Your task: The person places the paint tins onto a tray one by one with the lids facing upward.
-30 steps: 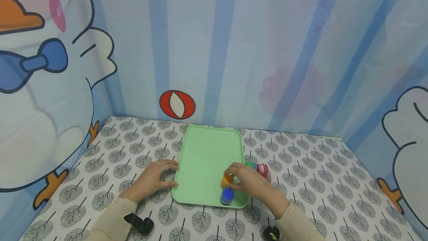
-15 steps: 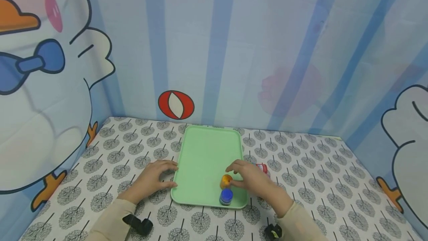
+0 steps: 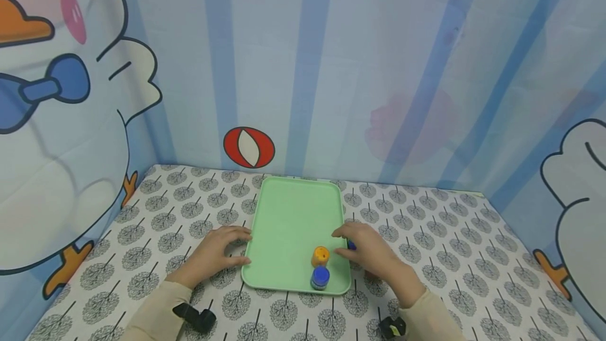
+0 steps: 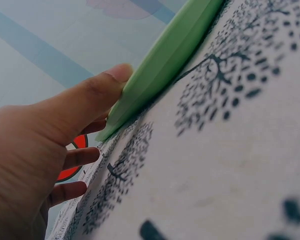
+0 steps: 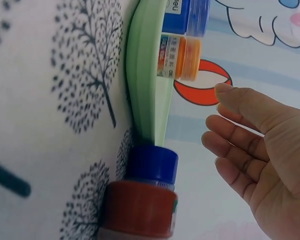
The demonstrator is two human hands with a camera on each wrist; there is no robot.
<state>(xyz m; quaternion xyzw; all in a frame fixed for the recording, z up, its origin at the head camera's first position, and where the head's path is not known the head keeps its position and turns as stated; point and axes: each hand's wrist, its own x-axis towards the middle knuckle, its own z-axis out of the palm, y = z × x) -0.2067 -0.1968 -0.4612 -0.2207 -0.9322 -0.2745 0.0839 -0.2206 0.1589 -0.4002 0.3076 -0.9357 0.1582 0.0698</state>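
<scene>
On the green tray (image 3: pixel 295 214), near its front right corner, stand a jar with an orange cap (image 3: pixel 320 256) and one with a blue cap (image 3: pixel 320 276). My left hand (image 3: pixel 219 249) rests at the tray's left rim, its thumb touching the side in the left wrist view. My right hand (image 3: pixel 366 246) hovers over the tray's right edge, fingers loosely bent and holding nothing. Below it, outside the tray, lie a second blue-capped jar (image 5: pixel 152 164) and a reddish-brown-capped jar (image 5: pixel 140 207), largely hidden by the hand in the head view.
A tree-patterned cloth (image 3: pixel 440 257) covers the table around the tray. Behind it hangs a striped cartoon curtain (image 3: pixel 350 67). A black wrist strap (image 3: pixel 196 317) sits on the left sleeve, and a similar one (image 3: pixel 392 326) on the right.
My right hand has let go of the orange-capped jar, which now stands behind the blue-capped one, and has moved right to the tray's edge. My left hand stays at the left rim.
</scene>
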